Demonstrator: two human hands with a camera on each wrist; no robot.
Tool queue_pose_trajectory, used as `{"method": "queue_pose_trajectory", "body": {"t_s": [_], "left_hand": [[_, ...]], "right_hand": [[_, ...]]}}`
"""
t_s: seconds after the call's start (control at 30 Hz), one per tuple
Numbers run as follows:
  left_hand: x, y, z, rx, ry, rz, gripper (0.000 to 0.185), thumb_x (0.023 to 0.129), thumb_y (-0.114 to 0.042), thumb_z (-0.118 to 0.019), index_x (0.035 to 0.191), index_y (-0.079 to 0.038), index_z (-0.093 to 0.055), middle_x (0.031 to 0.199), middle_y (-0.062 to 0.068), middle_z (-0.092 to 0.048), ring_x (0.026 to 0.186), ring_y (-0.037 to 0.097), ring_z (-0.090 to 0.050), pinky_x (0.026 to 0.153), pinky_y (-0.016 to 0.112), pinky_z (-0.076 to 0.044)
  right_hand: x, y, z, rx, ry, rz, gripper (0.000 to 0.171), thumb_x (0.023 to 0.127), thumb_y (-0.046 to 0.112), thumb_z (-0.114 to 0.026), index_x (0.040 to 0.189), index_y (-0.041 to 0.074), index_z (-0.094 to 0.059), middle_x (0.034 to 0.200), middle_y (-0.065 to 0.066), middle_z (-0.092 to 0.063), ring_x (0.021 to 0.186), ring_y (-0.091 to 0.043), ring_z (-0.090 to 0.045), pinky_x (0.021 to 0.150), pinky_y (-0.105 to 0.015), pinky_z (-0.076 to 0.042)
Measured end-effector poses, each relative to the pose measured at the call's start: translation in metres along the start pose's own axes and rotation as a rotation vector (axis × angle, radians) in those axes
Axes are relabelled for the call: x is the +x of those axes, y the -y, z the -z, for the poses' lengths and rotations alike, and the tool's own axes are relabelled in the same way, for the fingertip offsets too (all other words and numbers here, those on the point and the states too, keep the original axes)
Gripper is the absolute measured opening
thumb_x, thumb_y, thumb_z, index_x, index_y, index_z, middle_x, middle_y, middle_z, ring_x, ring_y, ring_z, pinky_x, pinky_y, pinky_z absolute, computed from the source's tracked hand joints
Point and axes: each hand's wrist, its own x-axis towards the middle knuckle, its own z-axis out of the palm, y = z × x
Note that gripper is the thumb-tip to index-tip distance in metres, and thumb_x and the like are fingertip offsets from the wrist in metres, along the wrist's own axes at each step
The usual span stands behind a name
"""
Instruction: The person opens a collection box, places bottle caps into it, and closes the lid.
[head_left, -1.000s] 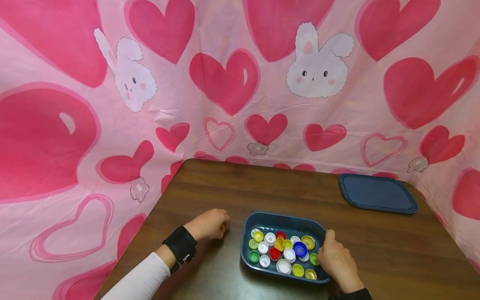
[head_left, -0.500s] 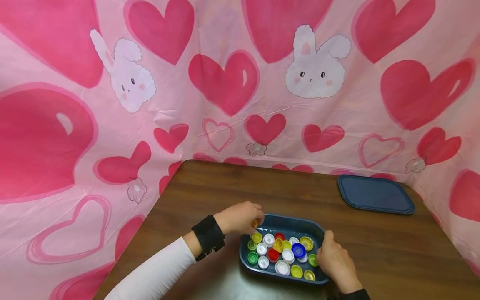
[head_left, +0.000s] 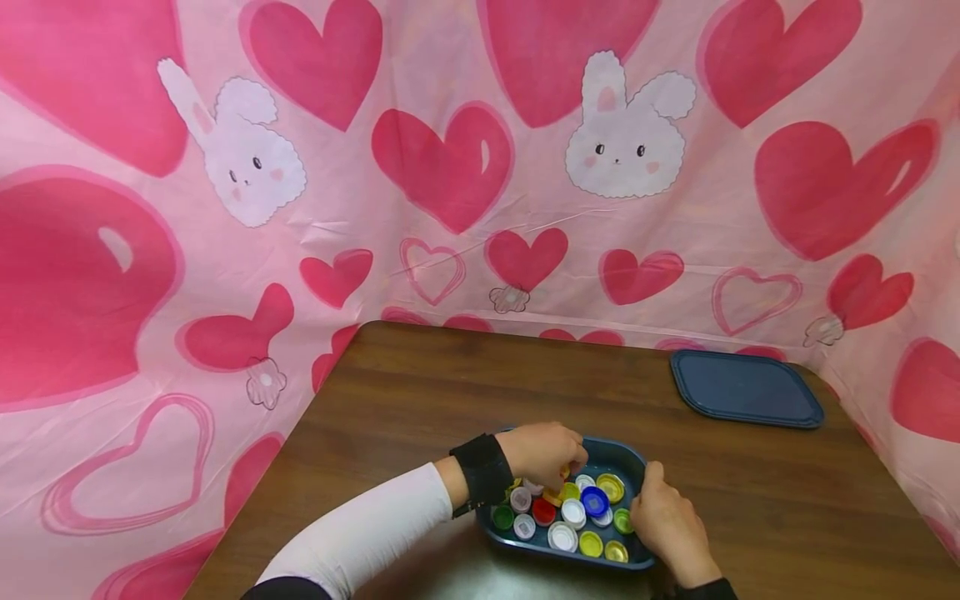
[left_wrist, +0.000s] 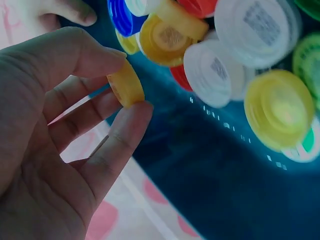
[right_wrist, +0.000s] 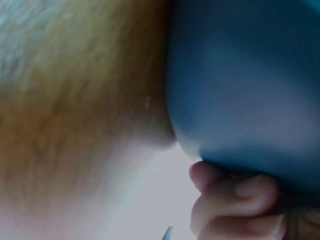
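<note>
My left hand [head_left: 542, 454] is over the left half of a dark blue plastic box [head_left: 618, 457]. It pinches an orange-yellow bottle cap [left_wrist: 126, 84] between thumb and a fingertip, as the left wrist view shows. Inside the box lie loose bottle caps in white, yellow, red, green and blue, among them a blue cap [head_left: 595, 502] and a white cap [head_left: 562, 537]. Some are hidden beneath the left hand and wrist. At the box's right end, my right hand [head_left: 670, 523] grips the rim; the right wrist view has its curled fingers [right_wrist: 235, 200] against the outer wall.
A flat dark blue lid [head_left: 746, 388] lies on the brown wooden table [head_left: 450, 375] at the back right. Behind and beside the table hangs a pink cloth [head_left: 442, 75] with hearts and rabbits.
The left hand has moved right, from the table left of the box to above the caps, carrying the orange-yellow cap. My right hand has kept its hold on the box.
</note>
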Motion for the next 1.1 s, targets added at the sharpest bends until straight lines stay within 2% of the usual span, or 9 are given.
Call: {"method": "queue_pose_trajectory", "body": {"t_s": [0.23, 0.53, 0.9, 1.1], "left_hand": [[0.013, -0.006, -0.005, 0.067, 0.010, -0.034, 0.018, 0.086, -0.023, -0.081, 0.101, -0.020, -0.074, 0.091, -0.010, -0.061, 0.081, 0.003, -0.054, 0.071, 0.010, -0.044], [0.011, -0.007, -0.002, 0.032, 0.013, -0.023, 0.023, 0.084, -0.022, -0.082, 0.105, -0.021, -0.074, 0.098, -0.009, -0.065, 0.086, 0.004, -0.056, 0.073, 0.010, -0.045], [-0.014, 0.013, 0.012, -0.048, -0.036, 0.008, 0.020, 0.090, -0.020, -0.077, 0.109, -0.017, -0.075, 0.105, -0.002, -0.068, 0.090, 0.007, -0.057, 0.080, 0.015, -0.048], [-0.037, 0.023, 0.010, -0.011, -0.134, 0.118, 0.022, 0.090, -0.027, -0.077, 0.111, -0.021, -0.074, 0.109, -0.006, -0.065, 0.100, 0.009, -0.055, 0.083, 0.020, -0.052]], "right_hand": [[0.000, -0.001, -0.001, 0.002, 0.002, 0.005, 0.032, 0.094, 0.012, -0.053, 0.115, -0.005, -0.037, 0.084, -0.021, -0.062, 0.071, -0.033, -0.061, 0.059, -0.047, -0.047], [0.000, 0.000, 0.000, -0.005, 0.005, 0.002, 0.032, 0.093, 0.012, -0.054, 0.115, -0.005, -0.038, 0.084, -0.020, -0.062, 0.070, -0.032, -0.060, 0.058, -0.046, -0.046], [0.001, 0.005, 0.007, 0.001, 0.029, -0.027, 0.036, 0.095, 0.014, -0.054, 0.120, -0.004, -0.036, 0.089, -0.021, -0.062, 0.073, -0.032, -0.059, 0.062, -0.048, -0.048], [0.001, 0.006, 0.008, 0.002, 0.037, -0.023, 0.036, 0.095, 0.014, -0.054, 0.120, -0.005, -0.037, 0.089, -0.020, -0.062, 0.072, -0.031, -0.058, 0.062, -0.047, -0.048]]}}
